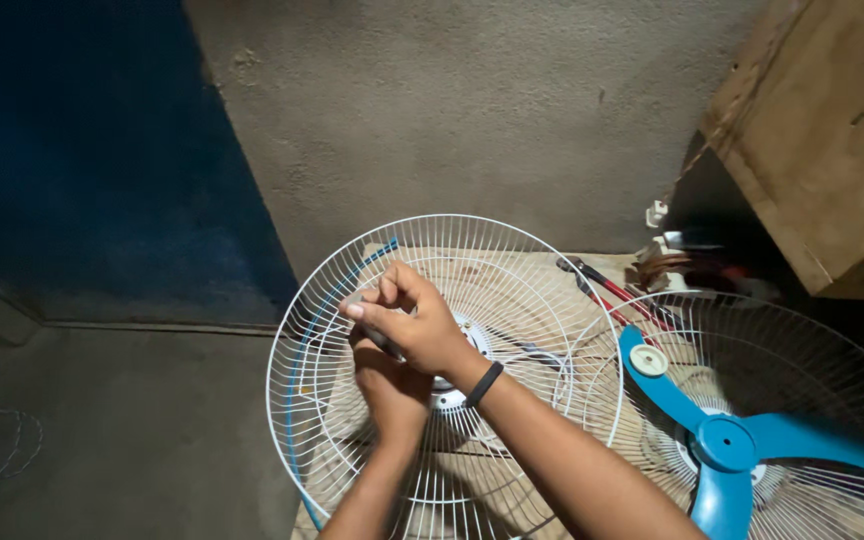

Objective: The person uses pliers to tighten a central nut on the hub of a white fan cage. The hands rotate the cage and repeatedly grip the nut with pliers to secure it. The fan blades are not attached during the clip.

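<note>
**Both hands pinch a small dark part over the white fan guard**

Right hand [417, 322], black band at wrist, fingers curled narrow, pinching a small dark part [384, 343]. Left hand [392, 388] just below, touching the right, closed on the same part; what the part is, cannot tell. Both sit over the white wire fan guard [322, 300], left of its hub. The guard lies on a wooden board [542, 265]. To the right, a second guard [812, 350] with a blue fan blade [727, 445] and white cap [649, 361]. Red-handled pliers [612, 290] between guards. Cardboard box [822, 130] upper right.
</note>
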